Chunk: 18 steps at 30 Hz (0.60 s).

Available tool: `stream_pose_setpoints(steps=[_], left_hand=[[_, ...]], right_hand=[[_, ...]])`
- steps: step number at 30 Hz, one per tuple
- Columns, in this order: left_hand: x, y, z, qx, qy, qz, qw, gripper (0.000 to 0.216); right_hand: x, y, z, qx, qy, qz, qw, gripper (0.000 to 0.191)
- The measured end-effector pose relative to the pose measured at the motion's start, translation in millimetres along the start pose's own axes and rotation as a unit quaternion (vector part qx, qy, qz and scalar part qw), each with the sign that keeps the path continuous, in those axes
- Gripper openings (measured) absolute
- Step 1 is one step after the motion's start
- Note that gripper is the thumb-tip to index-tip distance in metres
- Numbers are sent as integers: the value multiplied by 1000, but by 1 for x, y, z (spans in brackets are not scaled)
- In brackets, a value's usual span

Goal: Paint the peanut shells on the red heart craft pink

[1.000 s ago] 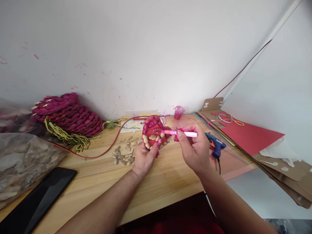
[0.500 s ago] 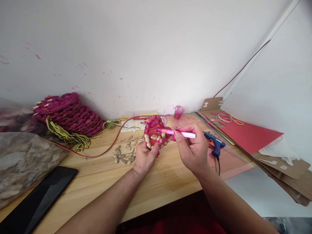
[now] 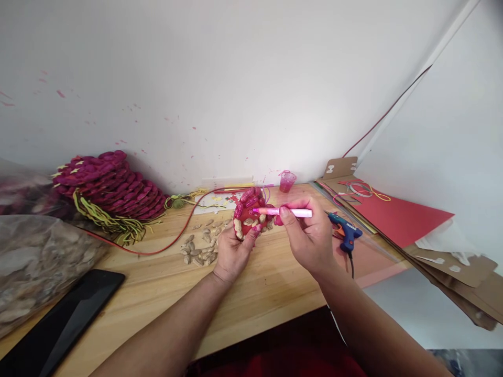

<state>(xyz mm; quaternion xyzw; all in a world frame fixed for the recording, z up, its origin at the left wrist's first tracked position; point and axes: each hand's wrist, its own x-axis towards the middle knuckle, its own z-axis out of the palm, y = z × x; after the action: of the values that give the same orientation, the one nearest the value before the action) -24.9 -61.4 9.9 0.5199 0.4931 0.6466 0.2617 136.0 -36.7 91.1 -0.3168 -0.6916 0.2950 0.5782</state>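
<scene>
My left hand (image 3: pixel 234 247) grips the lower edge of a red disc (image 3: pixel 247 213) with peanuts set on it, the thumb on top. Peanuts along its upper rim are coated magenta; those near my thumb are bare and tan. In my right hand (image 3: pixel 310 235) is a white-handled paintbrush (image 3: pixel 296 212), pinched between thumb and fingers. Its pink tip points left over the middle of the disc; whether it touches I cannot tell. Loose peanuts (image 3: pixel 200 254) lie on the table left of the disc. A plastic cup of magenta paint (image 3: pixel 287 181) stands behind, near the wall.
A stack of magenta peanut discs (image 3: pixel 113 183) with yellow-green tassels stands at left. Near it are a clear bag of peanuts (image 3: pixel 35 272) and a black phone (image 3: pixel 66 319). A blue glue gun (image 3: pixel 348 233) and red card (image 3: pixel 408 214) lie at right. A red cord (image 3: pixel 173 246) crosses the table.
The disc has tilted slightly in my left hand, and the brush tip has shifted a little over it. The whole view has moved slightly; both holds are the same.
</scene>
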Motion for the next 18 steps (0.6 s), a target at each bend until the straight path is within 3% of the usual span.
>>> stream_pose_setpoints(steps=[18], left_hand=[[1,-3,0,-4,4,-3,1000,40]], right_hand=[[1,3,-4,-4,9,15,1000,18]])
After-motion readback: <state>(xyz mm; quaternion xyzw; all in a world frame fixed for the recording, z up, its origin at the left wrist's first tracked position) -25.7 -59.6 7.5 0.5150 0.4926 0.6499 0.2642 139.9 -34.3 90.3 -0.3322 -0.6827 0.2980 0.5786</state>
